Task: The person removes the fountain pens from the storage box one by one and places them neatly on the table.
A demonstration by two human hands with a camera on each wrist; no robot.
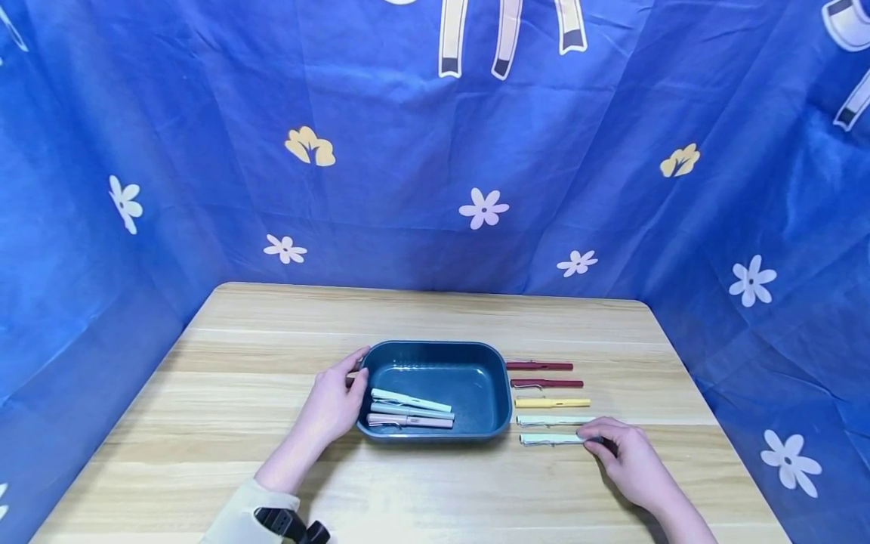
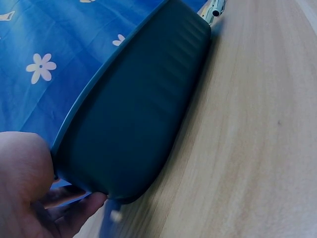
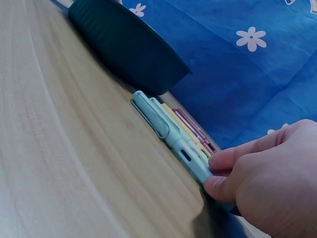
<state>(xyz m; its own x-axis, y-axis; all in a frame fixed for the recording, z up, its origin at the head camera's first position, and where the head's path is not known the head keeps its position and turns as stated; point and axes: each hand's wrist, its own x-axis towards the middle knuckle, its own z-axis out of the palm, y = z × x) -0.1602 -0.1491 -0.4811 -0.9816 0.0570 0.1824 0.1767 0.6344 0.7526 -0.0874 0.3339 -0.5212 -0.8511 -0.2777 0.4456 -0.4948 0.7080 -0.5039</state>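
My left hand (image 1: 333,400) holds the left end of a dark teal rectangular tray (image 1: 431,438), thumb and fingers at its rim and outer wall. Inside, toward the near left, lie a pale mint pen (image 1: 411,400), a grey-blue pen (image 1: 414,412) and a pinkish pen (image 1: 411,421). On the right, thumb and fingertips of my right hand (image 1: 628,461) pinch the right end of a light mint capped pen (image 3: 171,136), nearest in a row. Behind it are a pale green pen (image 1: 553,420), a yellow pen (image 1: 552,403) and two dark red pens (image 1: 547,384).
The row of pens lies close beside the tray's right end, their clips toward it. A wood-grain table (image 1: 272,325) extends around everything. Blue patterned cloth (image 1: 408,151) hangs behind the table and along both sides.
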